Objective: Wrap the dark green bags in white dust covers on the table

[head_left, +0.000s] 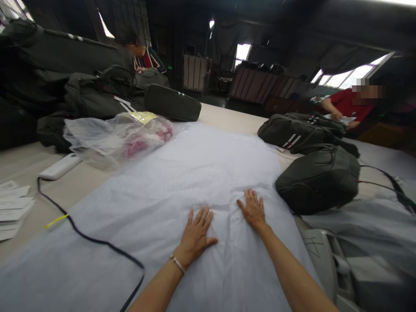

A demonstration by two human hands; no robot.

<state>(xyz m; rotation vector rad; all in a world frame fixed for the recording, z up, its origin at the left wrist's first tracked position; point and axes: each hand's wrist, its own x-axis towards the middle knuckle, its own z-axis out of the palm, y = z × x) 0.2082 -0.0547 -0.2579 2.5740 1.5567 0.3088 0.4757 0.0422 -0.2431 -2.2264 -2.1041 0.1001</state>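
Observation:
A large translucent whitish plastic sheet [208, 173] lies spread over the table, with creases running lengthwise between my hands. My left hand [196, 236] rests palm down on it, fingers stretched out and thumb pointing right. To the right and slightly farther off, my right hand [253, 210] also lies flat on the sheet with its fingers spread. Neither hand holds anything. A dark green bag [320, 180] sits just right of my right hand, by the sheet's edge.
Clear plastic bags with pink contents [130, 134] lie at left, before piled dark bags [97, 93]. A white device [61, 166] trails a black cord [97, 240] across the sheet. White papers [14, 208] are far left. Two people work beyond the table, near more bags [299, 130].

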